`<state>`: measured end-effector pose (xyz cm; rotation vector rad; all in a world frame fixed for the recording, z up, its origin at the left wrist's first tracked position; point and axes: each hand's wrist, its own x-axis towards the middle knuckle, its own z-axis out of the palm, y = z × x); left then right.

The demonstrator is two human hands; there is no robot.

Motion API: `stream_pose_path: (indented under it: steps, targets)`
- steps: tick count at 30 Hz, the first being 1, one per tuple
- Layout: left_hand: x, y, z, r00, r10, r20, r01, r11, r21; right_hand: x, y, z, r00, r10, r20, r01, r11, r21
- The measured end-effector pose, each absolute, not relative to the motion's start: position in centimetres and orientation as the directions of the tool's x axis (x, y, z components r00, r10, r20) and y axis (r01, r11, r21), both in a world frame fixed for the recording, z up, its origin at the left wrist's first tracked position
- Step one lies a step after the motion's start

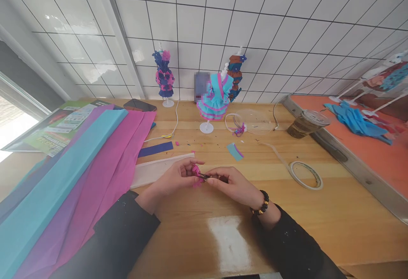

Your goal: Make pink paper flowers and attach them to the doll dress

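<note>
Near the middle of the wooden table, my left hand [175, 179] pinches a small crumpled pink paper piece [196, 172]. My right hand [234, 183] is closed on a small dark metal tool [204, 176], whose tip meets the pink piece; the tool looks like small scissors or tweezers, I cannot tell which. Under and beyond my left hand lies a whitish strip [153, 172], with a dark blue strip [156, 149] behind it. A light blue scrap with a purple edge [235, 152] lies beyond my right hand.
Small dress forms in paper dresses [165, 79] [216, 96] [236, 75] stand along the tiled wall. Long coloured paper sheets [79, 177] cover the left side. To the right are a tape roll [306, 176], a lidded cup [306, 123] and an orange surface [350, 138].
</note>
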<state>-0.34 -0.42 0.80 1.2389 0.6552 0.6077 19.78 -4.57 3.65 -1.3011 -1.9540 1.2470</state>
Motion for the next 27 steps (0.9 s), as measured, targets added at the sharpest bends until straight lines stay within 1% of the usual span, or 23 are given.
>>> stream_pose_path:
  steps: [4,8,10,12,18,22,27]
  targets:
    - [-0.39,-0.38,0.65,0.697,0.704,-0.136,-0.064,0.249,0.966,19.99,-4.48,3.58,-0.466,0.880,-0.092,0.448,0.145,-0.882]
    - [-0.68,-0.34,0.77,0.786,0.593,-0.177,-0.035,0.327,0.944,20.27,-4.38,3.43,-0.517,0.847,-0.125,0.442,0.139,-0.886]
    - [-0.83,-0.32,0.89,0.822,0.537,-0.189,-0.008,0.342,0.940,20.38,-4.37,3.39,-0.546,0.825,-0.147,0.429,0.124,-0.895]
    - [-0.93,-0.31,1.02,0.836,0.514,-0.195,0.005,0.347,0.938,20.44,-4.39,3.37,-0.564,0.810,-0.163,0.415,0.108,-0.903]
    - [-0.96,-0.35,1.38,0.851,0.488,-0.194,0.000,0.370,0.929,20.36,-4.55,3.42,-0.576,0.800,-0.167,0.369,0.073,-0.927]
    - [-0.98,-0.37,1.23,0.851,0.486,-0.199,0.005,0.371,0.929,20.28,-4.56,3.50,-0.597,0.787,-0.155,0.371,0.100,-0.923]
    - [-1.01,-0.27,0.90,0.842,0.506,-0.186,0.016,0.321,0.947,20.32,-4.48,3.44,-0.608,0.786,-0.107,0.341,0.137,-0.930]
